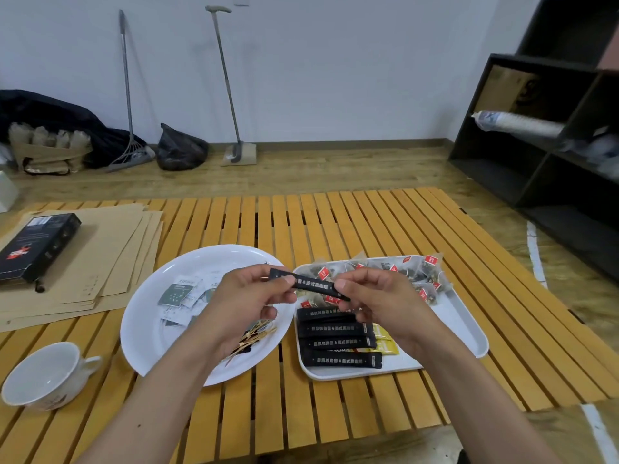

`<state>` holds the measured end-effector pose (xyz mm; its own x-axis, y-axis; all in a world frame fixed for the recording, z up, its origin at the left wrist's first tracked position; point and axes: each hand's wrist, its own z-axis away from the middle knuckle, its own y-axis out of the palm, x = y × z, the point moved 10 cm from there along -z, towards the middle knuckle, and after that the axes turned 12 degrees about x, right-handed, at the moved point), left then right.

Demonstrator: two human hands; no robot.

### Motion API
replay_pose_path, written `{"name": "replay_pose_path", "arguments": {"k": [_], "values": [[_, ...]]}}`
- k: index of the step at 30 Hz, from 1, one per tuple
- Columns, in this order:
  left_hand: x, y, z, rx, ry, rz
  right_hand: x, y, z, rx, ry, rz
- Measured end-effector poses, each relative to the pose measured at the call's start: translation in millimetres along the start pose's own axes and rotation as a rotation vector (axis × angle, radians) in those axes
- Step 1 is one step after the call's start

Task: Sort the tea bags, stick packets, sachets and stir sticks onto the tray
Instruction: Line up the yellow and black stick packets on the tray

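Head view shows me holding one black stick packet (310, 285) in the air, above the gap between the white plate (147, 333) and the white tray (469, 333). My left hand (248, 296) pinches it near its upper end between thumb and forefinger; my right hand (375, 296) pinches the lower end the same way. Neither hand is spread.

I judge the packet light and thin, a foil tube of powder that bends if squeezed mid-length and feels a little slick. The flat sealed ends are the stiffest places, so an end pinch is the sure hold.

On the tray, four more black packets (338, 343) lie in a row at its near left part, with yellow sachets (385, 343) just beside them and partly under them. Tea bags (385, 272) with red tags fill the tray's far part. Left of the tray, the plate carries pale sachets (181, 293) and a bundle of stir sticks (254, 336), partly hidden by my left hand. The held packet belongs, I think, with the row on the tray.
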<state>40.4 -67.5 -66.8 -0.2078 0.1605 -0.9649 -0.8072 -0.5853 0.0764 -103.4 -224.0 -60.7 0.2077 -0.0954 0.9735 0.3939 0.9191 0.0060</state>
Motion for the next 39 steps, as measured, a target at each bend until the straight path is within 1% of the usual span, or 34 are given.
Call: {"name": "replay_pose_path", "arguments": {"k": [3,6,9,12,16,18,21,28,30,32,35,37,39], "values": [[1.1,2.6,-0.5,-0.014,-0.012,-0.143,-8.2,-15.3,0.0,-0.032,0.059,-0.044],[-3.6,2.6,-1.1,-0.082,0.063,-0.441,-19.6,-29.8,2.0,-0.038,0.151,-0.029],[0.8,15.0,-4.4,-0.032,0.11,-0.679,-28.5,-42.7,7.1,-0.074,0.234,0.023],[3.9,24.8,-6.8,0.017,0.144,-0.824,-32.2,-50.0,10.1,-0.101,0.278,0.099],[-3.3,32.4,-5.0,-0.015,0.194,-1.051,-36.3,-51.8,11.4,-0.127,0.326,0.183],[-4.5,36.2,-4.8,-0.014,0.212,-1.124,-37.5,-51.7,10.7,-0.14,0.34,0.211],[-0.4,37.6,-6.5,-0.003,0.197,-1.151,-38.7,-52.7,10.2,-0.168,0.361,0.263],[3.6,35.3,-6.9,0.014,0.194,-1.13,-32.8,-54.7,11.0,-0.21,0.376,0.369],[1.1,31.7,-5.2,0.015,0.188,-1.098,-27.8,-56.4,11.3,-0.233,0.341,0.397],[-7.2,21.5,-1.3,0.0,0.185,-1.017,-21.4,-56.8,10.9,-0.255,0.284,0.417],[-24.5,-9.8,8.1,-0.065,0.158,-0.917,-10.5,-52.7,8.6,-0.278,0.185,0.442],[-27.2,-39.2,14.9,-0.113,0.081,-0.957,-3.3,-45.3,6.6,-0.272,0.118,0.456],[-18.8,-66.2,21.7,-0.109,-0.028,-0.991,1.4,-33.4,4.6,-0.237,0.065,0.462]]}}
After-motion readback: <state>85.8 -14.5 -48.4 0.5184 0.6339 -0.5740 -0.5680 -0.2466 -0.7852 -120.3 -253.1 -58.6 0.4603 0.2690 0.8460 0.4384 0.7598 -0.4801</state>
